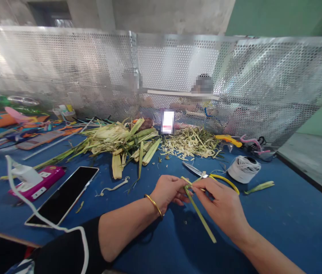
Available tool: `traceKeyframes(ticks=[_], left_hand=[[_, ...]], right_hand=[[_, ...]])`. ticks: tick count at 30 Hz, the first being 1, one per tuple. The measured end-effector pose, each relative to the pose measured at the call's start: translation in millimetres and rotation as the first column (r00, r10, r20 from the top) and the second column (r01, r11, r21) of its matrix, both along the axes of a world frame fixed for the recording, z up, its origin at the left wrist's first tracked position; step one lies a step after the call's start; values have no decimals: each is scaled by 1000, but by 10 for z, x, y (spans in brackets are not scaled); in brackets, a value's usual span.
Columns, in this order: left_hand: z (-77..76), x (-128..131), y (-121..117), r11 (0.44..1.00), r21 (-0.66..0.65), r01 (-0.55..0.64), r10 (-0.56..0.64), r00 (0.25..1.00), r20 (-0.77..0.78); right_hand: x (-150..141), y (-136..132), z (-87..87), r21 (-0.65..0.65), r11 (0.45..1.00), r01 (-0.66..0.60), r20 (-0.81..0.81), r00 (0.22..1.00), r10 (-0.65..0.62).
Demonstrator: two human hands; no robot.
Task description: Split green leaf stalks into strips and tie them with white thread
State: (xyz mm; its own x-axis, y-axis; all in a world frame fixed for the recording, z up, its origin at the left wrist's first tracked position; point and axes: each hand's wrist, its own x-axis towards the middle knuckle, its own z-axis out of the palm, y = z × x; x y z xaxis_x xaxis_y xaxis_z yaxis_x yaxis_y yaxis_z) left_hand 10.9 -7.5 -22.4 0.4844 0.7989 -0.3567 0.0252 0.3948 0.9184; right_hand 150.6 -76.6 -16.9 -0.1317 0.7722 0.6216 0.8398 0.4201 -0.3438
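Note:
My left hand (pixel 172 190), with a gold bangle at its wrist, is closed on a narrow green leaf strip (pixel 202 217). One end of the strip hangs down toward me over the table. Thumb and forefinger of my right hand (pixel 220 198) pinch a part of the same strip, close to the left fingertips. Where the fingers meet, pieces of strip cross; how they join is too small to tell. Just beyond my right hand lie scissors (pixel 196 170) with yellow handles, partly hidden by it. A ball of white string (pixel 244 169) sits to their right.
Long pale-green leaves (pixel 106 137) are heaped at the back, beside a pile of cut scraps (pixel 193 144). On the left lie a black phone (pixel 65 194) and a magenta power strip (pixel 42 182) with a white cable. A perforated metal screen (pixel 92 72) borders the blue table (pixel 289 224).

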Motion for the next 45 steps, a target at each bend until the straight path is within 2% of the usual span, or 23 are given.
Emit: traceKeyframes(ticks=[2,6,12,16,19,22,26,28,31,33,35,37,40,43,45], left_hand=[[-18,13,-6,999,4,-46,46,999,5],[-23,26,-8,996,-51,-78,81,995,63],[105,-28,-6,989,-147,25,0,985,172],[127,-42,-7,987,-157,20,12,980,198],[77,-33,0,996,-92,20,-1,980,201],[20,-22,6,998,-52,-30,40,977,210],[-14,-13,-11,997,-64,-33,46,975,216],[-15,-8,-28,997,-71,-16,30,978,209],[-1,-9,-36,998,-57,4,8,979,204],[24,-20,-27,999,-32,14,-8,983,185],[62,-36,-13,1000,-12,25,-23,989,144],[98,-50,-5,999,-7,38,-37,993,116],[125,-57,-6,999,-10,52,-50,991,128],[114,-53,-5,999,34,41,-45,992,121],[99,-50,8,998,61,10,-16,995,98]], right_hand=[[-43,-8,-12,22,1000,-20,45,999,19],[-114,-5,-42,146,988,-53,269,963,12],[-93,30,-31,261,965,14,374,920,-114],[-70,41,-32,256,967,18,408,904,-125],[-79,44,-35,230,973,0,431,897,-102],[-127,35,-38,216,976,-42,463,884,-64],[-232,25,-75,161,975,-152,608,794,23],[-263,30,-100,137,974,-183,631,774,56],[-233,49,-116,128,971,-203,505,856,112],[-163,73,-111,107,986,-129,279,956,95],[-72,112,-108,9,1000,-1,-23,1000,1],[10,166,-120,-160,985,60,-293,950,-106],[72,249,-165,-344,939,-12,-520,835,-181],[79,290,-205,-387,921,-43,-553,810,-195],[90,285,-208,-419,908,22,-463,855,-235]])
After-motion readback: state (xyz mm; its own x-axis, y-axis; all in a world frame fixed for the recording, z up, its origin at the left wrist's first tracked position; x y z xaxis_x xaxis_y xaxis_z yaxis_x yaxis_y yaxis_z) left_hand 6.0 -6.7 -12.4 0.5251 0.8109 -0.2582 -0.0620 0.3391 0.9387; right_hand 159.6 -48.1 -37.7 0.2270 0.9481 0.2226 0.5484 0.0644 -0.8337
